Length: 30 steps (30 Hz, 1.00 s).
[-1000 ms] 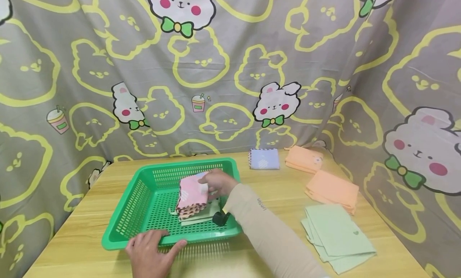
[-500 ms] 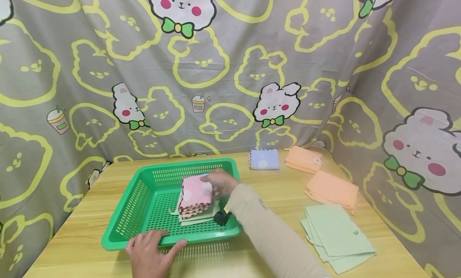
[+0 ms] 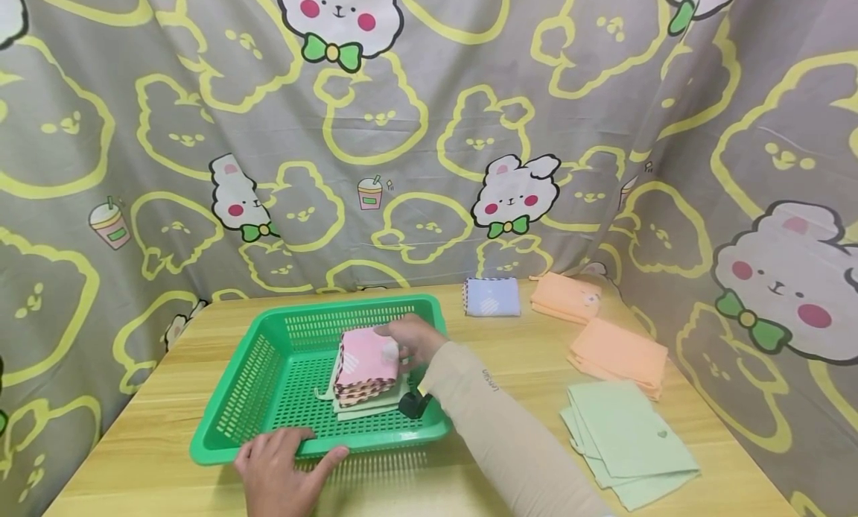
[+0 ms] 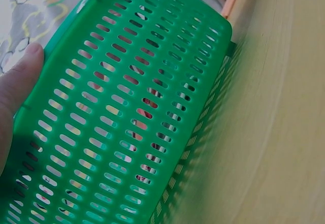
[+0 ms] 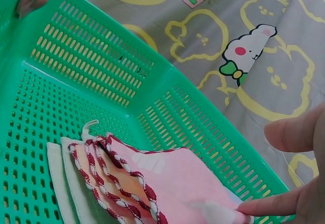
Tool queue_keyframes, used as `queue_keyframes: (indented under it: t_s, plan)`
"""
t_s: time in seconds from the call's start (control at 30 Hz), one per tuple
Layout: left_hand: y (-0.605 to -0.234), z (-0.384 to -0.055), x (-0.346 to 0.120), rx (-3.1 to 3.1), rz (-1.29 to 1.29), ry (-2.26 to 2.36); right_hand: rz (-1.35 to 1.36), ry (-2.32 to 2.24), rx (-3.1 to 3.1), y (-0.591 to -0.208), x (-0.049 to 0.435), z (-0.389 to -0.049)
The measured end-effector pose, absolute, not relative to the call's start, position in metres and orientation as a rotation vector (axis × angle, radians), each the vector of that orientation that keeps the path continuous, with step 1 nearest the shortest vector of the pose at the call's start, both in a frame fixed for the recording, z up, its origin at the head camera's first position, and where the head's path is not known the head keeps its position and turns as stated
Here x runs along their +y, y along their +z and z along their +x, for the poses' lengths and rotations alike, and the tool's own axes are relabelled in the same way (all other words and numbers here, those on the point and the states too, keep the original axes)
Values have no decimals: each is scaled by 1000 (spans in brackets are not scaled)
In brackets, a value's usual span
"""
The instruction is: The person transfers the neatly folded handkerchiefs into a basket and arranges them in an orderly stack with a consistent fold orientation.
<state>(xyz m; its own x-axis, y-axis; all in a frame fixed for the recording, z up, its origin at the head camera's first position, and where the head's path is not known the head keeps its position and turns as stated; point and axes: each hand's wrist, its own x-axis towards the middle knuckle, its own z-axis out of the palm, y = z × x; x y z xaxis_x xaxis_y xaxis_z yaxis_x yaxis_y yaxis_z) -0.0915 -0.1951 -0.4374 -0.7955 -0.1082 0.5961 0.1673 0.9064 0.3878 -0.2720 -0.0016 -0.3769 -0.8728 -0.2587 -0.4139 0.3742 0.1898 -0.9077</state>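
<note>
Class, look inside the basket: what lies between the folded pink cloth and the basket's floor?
A folded pale green cloth lies under the folded pink cloth, on the green basket's floor; the right wrist and head views show it.

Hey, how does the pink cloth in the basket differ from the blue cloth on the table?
The pink cloth lies in the green basket, the blue cloth on the table. The right hand touches the pink cloth; no hand touches the blue cloth. Both are folded, with patterned edging.
</note>
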Motion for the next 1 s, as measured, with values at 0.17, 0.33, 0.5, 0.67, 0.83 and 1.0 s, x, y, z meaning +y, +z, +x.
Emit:
queue_keyframes:
  t_s: [0.17,0.33,0.5,0.67,0.83,1.0]
  plan:
    - [-436,-91,-195,-2435,-38,-573,114,-1728,2003,-376,-1,-271]
    - [-434,-92,-194,-2458,-26,-584,132,-1735,1999,-374,-1,-271]
    - [-434,-91,-194,-2454,-27,-588,142,-1745,1987,-373,-1,-271]
    - [-434,-90,-194,-2447,-31,-586,141,-1748,1986,-375,0,-272]
    - [-434,-90,-193,-2456,-28,-585,148,-1752,1976,-376,0,-273]
    - [-434,-91,-194,-2463,-25,-581,146,-1746,1982,-376,1,-273]
